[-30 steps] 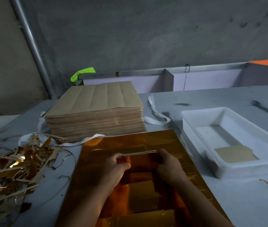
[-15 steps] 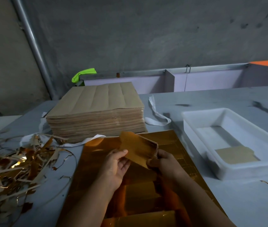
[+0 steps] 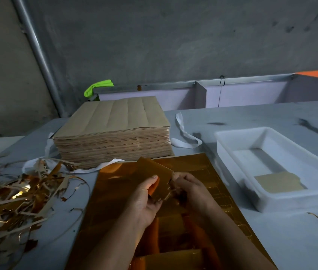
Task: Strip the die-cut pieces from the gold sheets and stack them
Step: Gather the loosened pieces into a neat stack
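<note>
A small gold die-cut card piece [image 3: 155, 172] is held tilted just above the large gold foil sheet [image 3: 115, 221]. The sheet lies flat on the grey table [image 3: 271, 240], before a bare concrete wall [image 3: 173, 36]. The left hand [image 3: 145, 199] grips the piece's near-left edge, thumb on top. The right hand [image 3: 191, 190] seems to pinch its right corner, though the fingertips there are blurred. To the right, a white plastic tray [image 3: 230, 152] holds one tan cut piece [image 3: 278, 182]. Behind the sheet stands a thick stack of brown sheets [image 3: 113, 129]. Gold trimmings [image 3: 14, 195] litter the left.
</note>
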`<state>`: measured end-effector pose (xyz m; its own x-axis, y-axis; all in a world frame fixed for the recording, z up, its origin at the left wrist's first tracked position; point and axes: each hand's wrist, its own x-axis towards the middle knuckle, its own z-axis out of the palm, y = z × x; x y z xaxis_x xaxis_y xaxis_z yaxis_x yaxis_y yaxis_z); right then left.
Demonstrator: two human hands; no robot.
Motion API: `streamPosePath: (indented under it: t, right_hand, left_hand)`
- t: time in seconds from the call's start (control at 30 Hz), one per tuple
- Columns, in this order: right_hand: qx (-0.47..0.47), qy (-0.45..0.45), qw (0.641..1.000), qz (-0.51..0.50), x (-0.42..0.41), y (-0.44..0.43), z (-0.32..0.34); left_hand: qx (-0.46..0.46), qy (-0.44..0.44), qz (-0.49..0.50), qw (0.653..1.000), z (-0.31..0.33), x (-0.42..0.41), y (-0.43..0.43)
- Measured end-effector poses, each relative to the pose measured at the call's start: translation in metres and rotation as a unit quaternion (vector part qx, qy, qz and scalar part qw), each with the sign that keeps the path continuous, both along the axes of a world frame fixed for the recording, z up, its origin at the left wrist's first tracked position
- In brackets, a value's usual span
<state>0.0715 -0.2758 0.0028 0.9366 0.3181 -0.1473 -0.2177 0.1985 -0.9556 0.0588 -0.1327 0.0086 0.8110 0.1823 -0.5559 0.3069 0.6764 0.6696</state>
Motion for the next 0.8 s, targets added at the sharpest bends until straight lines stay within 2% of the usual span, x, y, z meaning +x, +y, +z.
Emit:
streamPosePath:
  t: [0.17,0.33,0.57,0.8]
  right_hand:
    - [0.078,-0.016,0.997,-0.005,0.004,-0.005,0.002]
    - [0.076,-0.042,0.996,0.015,0.002,-0.004,0.001]
    - [0.073,-0.082,0.994,-0.024,0.001,-0.002,-0.006]
    - [0.050,-0.119,0.991,-0.020,0.000,-0.004,-0.008]
  left_hand:
    - [-0.021,-0.002,-0.027,0.999,0.001,-0.001,0.001]
    - [-0.040,-0.013,-0.050,0.998,-0.003,-0.001,-0.001]
    - [-0.052,-0.026,-0.065,0.996,-0.004,-0.003,-0.006]
    - [-0.054,-0.027,-0.065,0.996,-0.001,-0.006,-0.009]
